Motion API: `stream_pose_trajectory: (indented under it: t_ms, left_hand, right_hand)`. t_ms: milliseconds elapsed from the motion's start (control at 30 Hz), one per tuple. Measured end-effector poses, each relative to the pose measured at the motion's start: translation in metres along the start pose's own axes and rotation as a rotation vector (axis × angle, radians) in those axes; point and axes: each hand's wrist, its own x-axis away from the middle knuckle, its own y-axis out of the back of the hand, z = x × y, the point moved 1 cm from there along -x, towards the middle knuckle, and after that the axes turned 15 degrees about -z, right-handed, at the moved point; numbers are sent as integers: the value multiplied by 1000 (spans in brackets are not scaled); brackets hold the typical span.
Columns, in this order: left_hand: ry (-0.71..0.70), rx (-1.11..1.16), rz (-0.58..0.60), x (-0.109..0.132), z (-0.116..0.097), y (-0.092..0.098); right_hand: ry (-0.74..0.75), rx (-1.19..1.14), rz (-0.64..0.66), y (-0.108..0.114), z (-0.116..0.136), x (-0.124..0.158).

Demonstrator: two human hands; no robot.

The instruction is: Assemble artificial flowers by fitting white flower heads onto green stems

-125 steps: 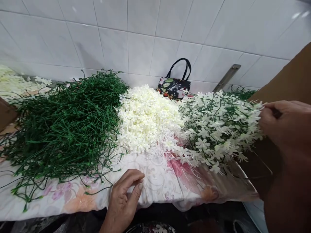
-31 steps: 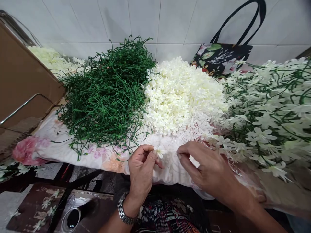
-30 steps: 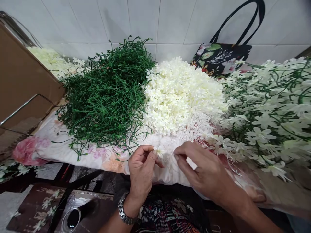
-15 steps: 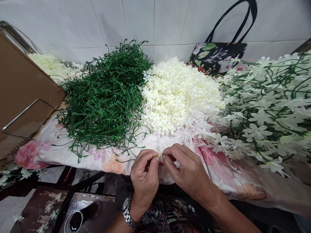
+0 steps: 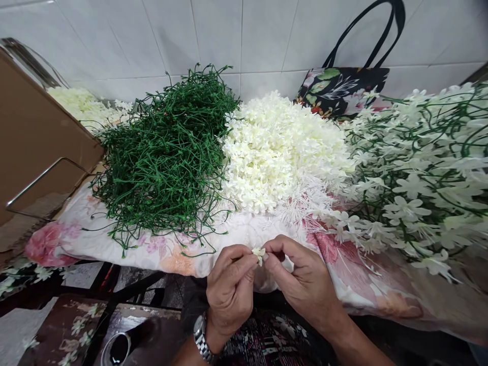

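A small white artificial flower (image 5: 259, 253) is pinched between my two hands, low in the middle of the head view. My left hand (image 5: 232, 284) closes its thumb and forefinger on one side of it. On the other side, my right hand (image 5: 299, 274) grips it in a pinch of thumb and forefinger. Just beyond my hands lies a heap of loose white flower heads (image 5: 278, 147), with a bunch of thin white filaments (image 5: 305, 203) at its front edge. Left of that sits a tangled pile of green plastic stems (image 5: 163, 152).
White flowers on green stems (image 5: 419, 178) fill the right side. A black floral bag (image 5: 343, 89) leans against the tiled wall. At left stands a brown cardboard box (image 5: 41, 137) beside a metal wire frame. The floral cloth (image 5: 133, 251) covers the work surface; a glass (image 5: 116, 348) stands lower left.
Both hands have come slightly lower, towards me. More of the white flower now shows between the fingertips, its petals visible.
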Motion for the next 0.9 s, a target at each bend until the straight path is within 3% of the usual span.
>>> stream_pose_trajectory:
  t_ms: [100, 167, 333, 433, 500, 633, 800, 900]
  left_hand:
    - [31, 35, 11, 0, -2, 1]
    - [122, 100, 21, -1, -3, 1]
    - [578, 237, 25, -4, -5, -2]
    - [796, 362, 119, -3, -3, -7]
    - [895, 430, 114, -2, -1, -9]
    - [839, 406, 27, -4, -3, -9]
    - [837, 364, 117, -13, -11, -8]
    - [728, 281, 124, -16, -13, -8]
  right_hand:
    - [17, 3, -14, 1, 0, 1]
    - [75, 22, -18, 2, 0, 2]
    - [247, 85, -9, 2, 2, 3]
    - [299, 111, -26, 2, 3, 4]
    - [306, 109, -25, 2, 3, 5]
    - [287, 50, 22, 4, -2, 8]
    - [269, -27, 39, 6, -6, 7]
    - [255, -29, 44, 6, -6, 4]
